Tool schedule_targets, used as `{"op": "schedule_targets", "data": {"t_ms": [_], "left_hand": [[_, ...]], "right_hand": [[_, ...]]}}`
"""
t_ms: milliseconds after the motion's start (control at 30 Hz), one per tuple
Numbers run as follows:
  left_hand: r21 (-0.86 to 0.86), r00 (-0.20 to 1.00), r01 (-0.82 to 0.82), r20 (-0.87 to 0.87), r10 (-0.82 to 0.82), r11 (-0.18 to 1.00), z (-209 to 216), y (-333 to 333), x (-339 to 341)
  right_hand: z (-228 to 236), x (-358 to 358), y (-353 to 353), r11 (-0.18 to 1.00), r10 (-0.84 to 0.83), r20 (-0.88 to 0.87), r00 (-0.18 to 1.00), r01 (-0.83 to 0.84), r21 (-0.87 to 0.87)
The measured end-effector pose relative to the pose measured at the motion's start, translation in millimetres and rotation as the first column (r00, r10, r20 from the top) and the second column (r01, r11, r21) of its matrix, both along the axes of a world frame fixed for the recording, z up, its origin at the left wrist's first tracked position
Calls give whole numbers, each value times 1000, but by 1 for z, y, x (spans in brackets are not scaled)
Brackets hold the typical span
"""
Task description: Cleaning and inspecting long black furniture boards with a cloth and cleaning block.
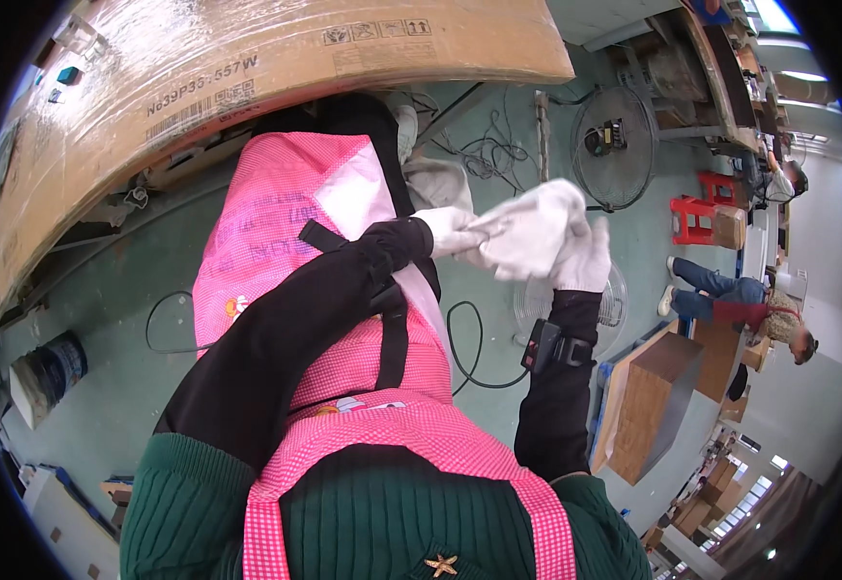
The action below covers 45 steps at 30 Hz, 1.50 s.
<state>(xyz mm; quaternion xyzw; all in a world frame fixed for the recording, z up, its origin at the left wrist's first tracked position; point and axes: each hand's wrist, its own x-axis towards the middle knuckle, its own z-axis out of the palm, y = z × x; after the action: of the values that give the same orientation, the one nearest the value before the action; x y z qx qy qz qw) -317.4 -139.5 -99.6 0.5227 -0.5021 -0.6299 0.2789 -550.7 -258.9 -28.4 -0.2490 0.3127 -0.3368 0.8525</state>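
Observation:
Both my hands wear white gloves and are raised in front of my pink checked apron (372, 358). Between them is a crumpled white cloth (527, 237), slightly blurred. My left hand (448, 232) pinches its left end, fingers closed. At its right end my right hand (585, 261) grips the cloth; its thumb side shows, while the other fingers are mostly hidden by the folds. A black device (541, 345) is strapped to my right wrist.
A large carton wrapped in clear film (295, 58) lies ahead on the left. Loose cables (493, 150) and a floor fan (614, 148) are beyond my hands. Red stools (693, 220), a brown box (655, 406) and another person (730, 298) are at right. A bucket (49, 377) sits left.

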Motion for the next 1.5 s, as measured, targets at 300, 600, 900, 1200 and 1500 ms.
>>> {"op": "schedule_targets", "data": {"t_ms": [300,600,900,1200,1500], "left_hand": [[525,149,-287,-802,579,801,-98,-8,4],[312,451,-236,-804,388,920,-86,-2,1],[583,210,-319,-725,656,747,-36,-4,14],[584,272,-365,-678,683,725,-40,8,22],[554,420,-258,-674,608,791,-36,3,20]], "right_hand": [[-136,87,55,634,149,-633,760,-565,-529],[-105,71,44,854,94,-788,608,-457,-250],[-167,-109,0,503,-458,-883,-102,-849,-163],[-139,-88,9,996,92,-471,877,-84,38],[-116,-33,-12,984,-159,-395,905,111,-140]]}}
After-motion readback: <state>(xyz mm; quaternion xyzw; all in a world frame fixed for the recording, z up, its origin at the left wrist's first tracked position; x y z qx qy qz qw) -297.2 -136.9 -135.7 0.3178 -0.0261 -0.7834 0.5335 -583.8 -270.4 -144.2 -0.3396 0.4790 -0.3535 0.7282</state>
